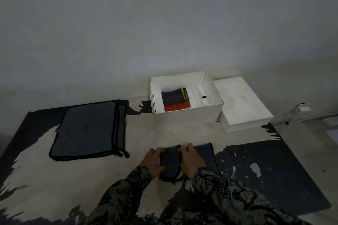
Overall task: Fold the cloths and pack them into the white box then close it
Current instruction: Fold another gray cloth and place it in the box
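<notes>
A dark grey cloth (204, 153) with a yellow tag lies partly folded at the table's near middle. My left hand (152, 161) grips the folded part at its left side. My right hand (191, 160) holds the fold from the right, fingers curled over its top edge. The white box (188, 117) stands open at the back, with a folded grey cloth (172, 97) and a folded red cloth (177, 107) inside. Its white lid (241, 102) lies flat to the right of it. A stack of flat grey cloths (87, 129) with black edging lies at the left.
The table (146, 139) has a worn beige and black top and ends at a grey wall behind the box. A white cardboard insert (203, 95) sits in the box's right part. A socket with a cable (301, 109) is on the floor at far right.
</notes>
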